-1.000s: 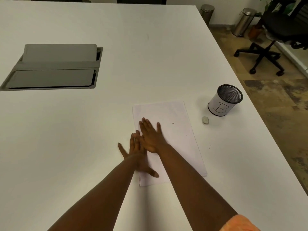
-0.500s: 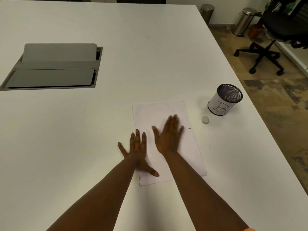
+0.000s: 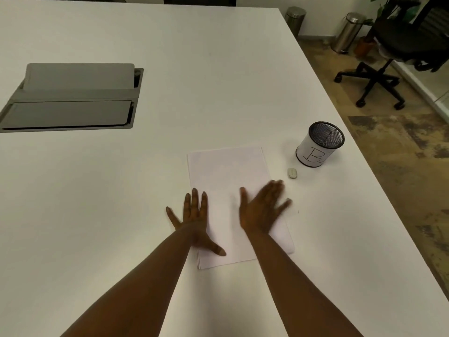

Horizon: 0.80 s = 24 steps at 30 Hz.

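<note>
A thin stack of white paper (image 3: 226, 173) lies on the white table (image 3: 194, 69). My left hand (image 3: 194, 220) rests flat with straight, spread fingers on the paper's left edge, its thumb on the near part of the sheet. My right hand (image 3: 263, 209) is flat and blurred over the paper's right edge, fingers straight and pointing toward a small grey eraser (image 3: 292, 172). A mesh pen cup (image 3: 319, 144) marked with a B stands just beyond the eraser.
A grey cable box with open lids (image 3: 70, 98) is set into the table at far left. The table's right edge runs diagonally past the cup. On the floor beyond it are a black office chair (image 3: 379, 79) and two steel bins (image 3: 347, 32).
My right hand has swept from the paper's left side, next to my left hand, across the sheet to its right edge. My left hand has stayed in place.
</note>
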Tool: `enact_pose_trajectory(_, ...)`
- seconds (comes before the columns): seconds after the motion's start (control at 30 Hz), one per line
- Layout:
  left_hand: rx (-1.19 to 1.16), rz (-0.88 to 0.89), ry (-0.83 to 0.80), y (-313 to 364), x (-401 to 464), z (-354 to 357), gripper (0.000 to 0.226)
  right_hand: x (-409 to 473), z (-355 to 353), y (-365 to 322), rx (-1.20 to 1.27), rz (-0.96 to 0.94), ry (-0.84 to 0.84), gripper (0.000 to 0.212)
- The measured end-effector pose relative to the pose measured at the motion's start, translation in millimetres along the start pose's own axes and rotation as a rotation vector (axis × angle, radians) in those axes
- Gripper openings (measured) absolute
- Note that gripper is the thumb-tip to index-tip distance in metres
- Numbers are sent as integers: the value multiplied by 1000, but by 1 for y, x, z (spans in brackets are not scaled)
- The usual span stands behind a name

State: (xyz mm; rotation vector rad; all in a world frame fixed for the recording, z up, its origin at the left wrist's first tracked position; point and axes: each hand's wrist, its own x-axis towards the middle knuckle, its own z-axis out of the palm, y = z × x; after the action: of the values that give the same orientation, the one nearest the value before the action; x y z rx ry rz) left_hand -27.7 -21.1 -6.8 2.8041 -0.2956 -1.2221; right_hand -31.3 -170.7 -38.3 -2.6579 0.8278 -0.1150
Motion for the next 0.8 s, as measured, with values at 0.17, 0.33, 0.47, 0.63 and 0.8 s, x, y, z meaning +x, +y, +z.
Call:
enact_pose_trajectory(0.17,15,-16,0,1,0,-2,156,-16,7,7,-94,-383,-246,111)
enact_pose_trajectory(0.33,-1,-10,-4,2,-3,-2,156,-3,-4,43,-79,40,-41,112)
enact_pose_trajectory(0.47,-4,-15,-2,2,-4,-3,156,-15,-12,43,-122,-238,-83,106)
enact_pose_trajectory(0.63,-4,-12,-4,3,-5,-4,156,-25,-20,64,-160,-413,-253,112)
enact_pose_trajectory(0.8,4,-8,3,3,-6,-3,156,-9,-28,81,-152,-240,-99,107)
